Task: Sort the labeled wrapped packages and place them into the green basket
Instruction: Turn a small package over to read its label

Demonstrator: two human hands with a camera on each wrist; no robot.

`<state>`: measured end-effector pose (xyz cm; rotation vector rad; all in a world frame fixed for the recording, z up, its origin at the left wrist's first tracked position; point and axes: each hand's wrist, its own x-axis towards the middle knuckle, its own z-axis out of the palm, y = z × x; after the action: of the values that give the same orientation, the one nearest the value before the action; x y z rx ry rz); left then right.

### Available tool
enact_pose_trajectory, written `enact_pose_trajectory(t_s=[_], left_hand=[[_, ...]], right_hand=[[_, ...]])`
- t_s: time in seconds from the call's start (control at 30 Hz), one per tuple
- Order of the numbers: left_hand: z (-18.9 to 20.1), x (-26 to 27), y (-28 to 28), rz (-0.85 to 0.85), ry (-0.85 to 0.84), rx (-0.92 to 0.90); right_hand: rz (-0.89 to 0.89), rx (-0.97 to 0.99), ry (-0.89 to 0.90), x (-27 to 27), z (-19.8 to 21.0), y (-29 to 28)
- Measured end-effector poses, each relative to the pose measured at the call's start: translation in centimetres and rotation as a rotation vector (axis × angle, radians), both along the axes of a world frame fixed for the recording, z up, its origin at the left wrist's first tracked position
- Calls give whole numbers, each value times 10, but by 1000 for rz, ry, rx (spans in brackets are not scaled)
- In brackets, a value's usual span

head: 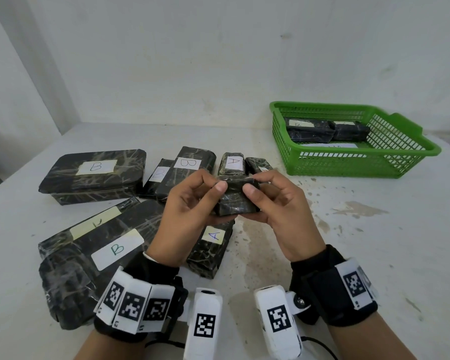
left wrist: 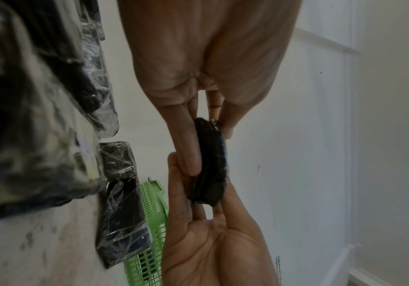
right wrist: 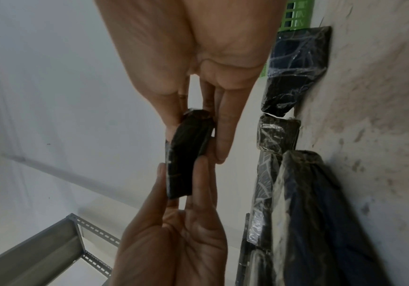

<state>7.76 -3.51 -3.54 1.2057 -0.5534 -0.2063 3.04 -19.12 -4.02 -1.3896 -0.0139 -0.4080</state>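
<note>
Both hands hold one small black wrapped package (head: pixel 236 197) above the table's middle; its label does not show. My left hand (head: pixel 192 201) pinches its left end between thumb and fingers, and my right hand (head: pixel 273 201) pinches its right end. The same small package (left wrist: pixel 211 164) shows between both hands in the left wrist view, and the package (right wrist: pixel 188 154) likewise in the right wrist view. The green basket (head: pixel 348 162) stands at the back right with two black packages (head: pixel 309 131) inside. Packages labeled A (head: pixel 231 163) and B (head: pixel 185 165) lie behind my hands.
A large B package (head: pixel 94 175) lies at the left and another large B package (head: pixel 89 258) at the front left. An A package (head: pixel 211 248) lies under my hands. The white table (head: pixel 348 242) is stained at the right. A wall rises behind the table.
</note>
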Motion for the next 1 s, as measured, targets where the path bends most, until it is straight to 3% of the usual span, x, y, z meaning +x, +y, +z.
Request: enact_pose_trajectory(t_s=[0.17,0.7,0.87,1.0], left_hand=[[0,0,0,21,-5,20],[-1,-4,-3,-92,33,31],[1,-6,-3,-37,38,16],[0,-5,-2,-74,72,25]], right_hand=[[49,-27,8,-3,3,1],[-74,-141,-79,-3,3,2],[-22,-96,-5,-3,4,5],[-52,-105,-48,-1,3,3]])
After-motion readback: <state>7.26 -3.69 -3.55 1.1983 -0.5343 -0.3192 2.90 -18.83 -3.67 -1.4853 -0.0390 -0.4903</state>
